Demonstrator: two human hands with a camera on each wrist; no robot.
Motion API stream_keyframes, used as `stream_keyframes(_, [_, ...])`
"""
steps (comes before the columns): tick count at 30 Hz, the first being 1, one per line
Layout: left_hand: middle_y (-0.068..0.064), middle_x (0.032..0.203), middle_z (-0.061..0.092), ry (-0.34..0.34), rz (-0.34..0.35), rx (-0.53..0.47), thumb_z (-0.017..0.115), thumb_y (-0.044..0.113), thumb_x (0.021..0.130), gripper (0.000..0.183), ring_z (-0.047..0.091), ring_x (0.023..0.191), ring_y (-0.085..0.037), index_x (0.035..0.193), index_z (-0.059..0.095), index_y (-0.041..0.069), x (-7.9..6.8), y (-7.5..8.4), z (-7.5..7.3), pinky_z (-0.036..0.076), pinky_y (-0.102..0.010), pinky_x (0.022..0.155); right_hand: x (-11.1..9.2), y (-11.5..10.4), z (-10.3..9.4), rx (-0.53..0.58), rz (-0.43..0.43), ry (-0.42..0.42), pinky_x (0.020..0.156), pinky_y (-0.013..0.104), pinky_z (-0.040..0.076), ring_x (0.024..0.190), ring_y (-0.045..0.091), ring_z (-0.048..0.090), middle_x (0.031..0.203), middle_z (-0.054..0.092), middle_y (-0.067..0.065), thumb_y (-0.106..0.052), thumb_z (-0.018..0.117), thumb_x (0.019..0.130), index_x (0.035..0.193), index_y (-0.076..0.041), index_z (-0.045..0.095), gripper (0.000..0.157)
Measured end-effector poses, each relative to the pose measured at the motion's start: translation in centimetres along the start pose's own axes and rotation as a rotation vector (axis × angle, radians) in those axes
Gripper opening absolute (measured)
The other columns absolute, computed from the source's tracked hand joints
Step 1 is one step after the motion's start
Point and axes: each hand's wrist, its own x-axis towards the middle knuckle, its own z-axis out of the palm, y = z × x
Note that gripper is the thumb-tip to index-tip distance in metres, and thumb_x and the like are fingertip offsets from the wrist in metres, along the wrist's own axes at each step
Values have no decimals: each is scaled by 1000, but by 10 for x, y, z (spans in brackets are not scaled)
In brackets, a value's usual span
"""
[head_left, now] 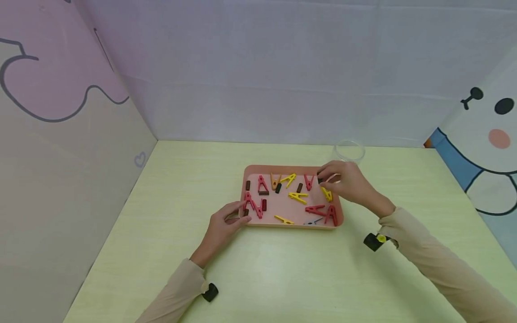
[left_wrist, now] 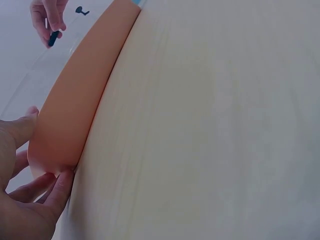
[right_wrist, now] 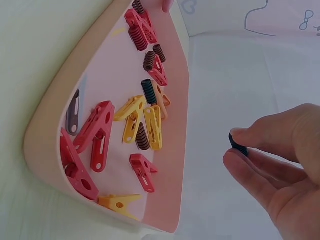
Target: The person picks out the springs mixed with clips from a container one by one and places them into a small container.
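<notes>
A shallow pink tray [head_left: 280,208] holds red, yellow and orange clothespins, such as a yellow clothespin [head_left: 298,198] and a red clothespin [right_wrist: 143,172], among small ribbed brown and black cylinders. My left hand [head_left: 224,226] grips the tray's near left corner, with thumb and fingers on either side of its wall. Above the tray's far right part, my right hand [head_left: 345,181] pinches a small dark ribbed cylinder [right_wrist: 239,146] between thumb and fingertips. Another dark ribbed cylinder [right_wrist: 148,91] lies in the tray beside an orange clothespin [right_wrist: 160,98].
Behind the right hand, a round clear dish [head_left: 349,151] stands near the back of the pale wood table [head_left: 282,269]. A white cloth wall [head_left: 258,89] closes off the back, and printed panels rise at both sides.
</notes>
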Motion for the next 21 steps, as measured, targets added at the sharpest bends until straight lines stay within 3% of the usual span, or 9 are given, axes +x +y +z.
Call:
stream_keyframes(4, [-5, 133, 53, 10, 13, 4, 73, 27, 84, 52, 56, 115, -22, 131, 58, 13, 4, -14, 1, 51, -28, 88, 1, 3, -4, -19, 4, -2, 72, 39, 58, 85, 24, 65, 105, 65, 15, 4, 71, 80, 97, 1, 71, 17])
stream_keyframes(11, [-3, 131, 54, 24, 43, 10, 73, 29, 83, 51, 57, 113, -21, 130, 59, 13, 4, -16, 1, 52, -27, 87, 5, 10, -10, -38, 8, 23, 71, 35, 58, 84, 23, 65, 106, 65, 14, 4, 72, 79, 97, 2, 70, 18])
stream_keyframes(18, [-16, 134, 50, -13, -18, 2, 70, 13, 86, 49, 54, 116, -32, 131, 56, 2, -5, 23, -3, 50, -37, 91, 8, 17, -17, -60, -6, 55, 70, 36, 58, 82, 25, 66, 105, 65, 16, 5, 72, 79, 96, 5, 70, 18])
stream_keyframes(21, [-17, 134, 50, -14, -11, 11, 70, 13, 86, 48, 54, 116, -32, 131, 55, 2, -5, 25, -3, 50, -36, 91, 10, 19, -21, -68, -13, 73, 70, 37, 57, 82, 25, 66, 104, 66, 16, 5, 71, 79, 96, 5, 70, 17])
